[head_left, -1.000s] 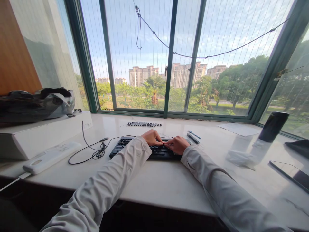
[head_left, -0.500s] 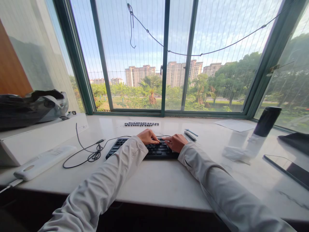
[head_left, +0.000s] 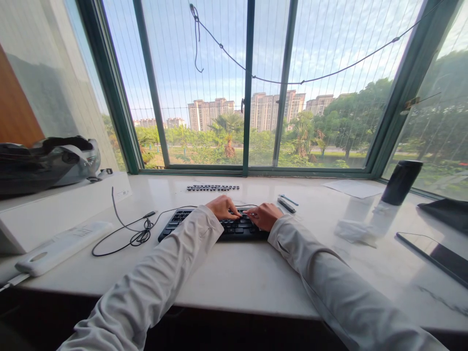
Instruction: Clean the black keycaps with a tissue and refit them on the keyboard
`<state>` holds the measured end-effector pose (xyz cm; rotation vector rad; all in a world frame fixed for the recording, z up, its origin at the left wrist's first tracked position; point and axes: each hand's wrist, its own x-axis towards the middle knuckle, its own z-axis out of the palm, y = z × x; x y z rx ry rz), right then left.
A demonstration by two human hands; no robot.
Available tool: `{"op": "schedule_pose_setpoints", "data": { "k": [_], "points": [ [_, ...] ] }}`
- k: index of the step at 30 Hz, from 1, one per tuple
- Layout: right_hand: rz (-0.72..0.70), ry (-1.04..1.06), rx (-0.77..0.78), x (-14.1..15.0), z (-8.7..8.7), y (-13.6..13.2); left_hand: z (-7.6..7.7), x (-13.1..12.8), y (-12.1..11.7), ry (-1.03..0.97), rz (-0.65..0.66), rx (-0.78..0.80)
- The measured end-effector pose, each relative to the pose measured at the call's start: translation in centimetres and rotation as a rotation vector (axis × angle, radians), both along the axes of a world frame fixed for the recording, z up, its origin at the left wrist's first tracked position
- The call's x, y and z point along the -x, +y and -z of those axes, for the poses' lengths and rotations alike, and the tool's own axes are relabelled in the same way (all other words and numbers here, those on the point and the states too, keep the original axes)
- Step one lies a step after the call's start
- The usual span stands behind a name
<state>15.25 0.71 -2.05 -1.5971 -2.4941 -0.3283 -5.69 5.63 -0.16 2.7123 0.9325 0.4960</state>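
A black keyboard (head_left: 239,233) lies on the white table in front of me, its middle partly covered by my hands and sleeves. My left hand (head_left: 221,208) is over its upper middle, thumb and fingers pinched together pointing down at the keys. My right hand (head_left: 267,216) is just to the right with its fingertips drawn together, close to the left fingertips. Whatever sits between the fingers of either hand is too small to make out. Behind the keyboard, several loose black keycaps (head_left: 213,187) are lined up in rows.
A looped black cable (head_left: 141,236) lies left of the keyboard, near a white power strip (head_left: 64,247) and a white box (head_left: 66,209). To the right are a black pen-like tool (head_left: 286,205), a crumpled plastic bag (head_left: 354,232), a black cylinder (head_left: 402,183) and a phone-like slab (head_left: 435,256).
My right fingers have curled from a more stretched pose into a pinch. The left hand stays almost the same over the keys. The whole view has shifted slightly.
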Motion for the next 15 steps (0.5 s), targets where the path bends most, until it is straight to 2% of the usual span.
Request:
{"op": "schedule_pose_setpoints", "data": {
  "k": [4, 10, 15],
  "points": [
    [-0.027, -0.019, -0.003, 0.2, -0.2, -0.3, -0.6, -0.5, -0.7, 0.082, 0.013, -0.120],
    [-0.071, -0.107, -0.018, 0.5, -0.7, -0.8, -1.2, -1.7, -1.9, 0.324, 0.033, -0.384],
    [-0.070, -0.116, -0.040, 0.6, -0.8, -0.9, -1.1, -2.5, -2.7, 0.416, -0.064, -0.464]
  ]
}}
